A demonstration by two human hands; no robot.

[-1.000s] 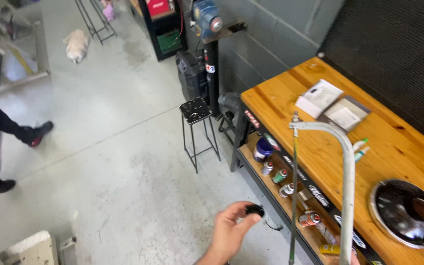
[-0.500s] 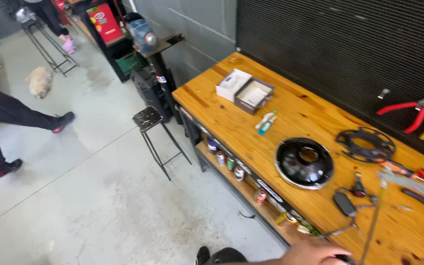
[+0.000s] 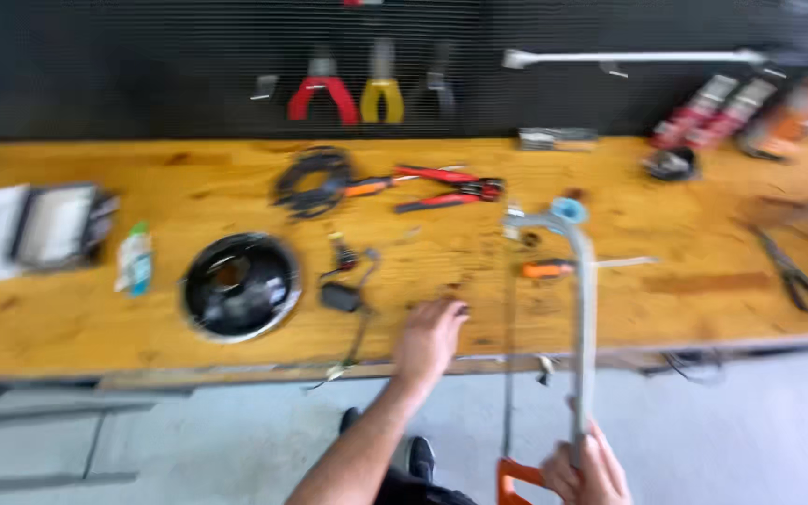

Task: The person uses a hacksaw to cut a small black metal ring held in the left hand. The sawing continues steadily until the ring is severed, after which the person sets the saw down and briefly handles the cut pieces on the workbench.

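While our right hand [image 3: 583,468] grips the grey-framed hacksaw [image 3: 579,318] by its orange handle at the near edge, our left hand [image 3: 430,339] rests on the wooden tabletop [image 3: 665,234], fingers [image 3: 450,316] loosely curled, holding nothing.

I see a matt grey metal hacksaw frame [image 3: 583,318] with an orange plastic handle [image 3: 516,479] over my varnished wooden bench [image 3: 665,234].

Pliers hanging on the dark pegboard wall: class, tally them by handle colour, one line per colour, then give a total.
Red-handled pliers: 1
Yellow-handled pliers: 1
Dark-handled pliers: 1, blurred, so its kind is less sure
Total: 3
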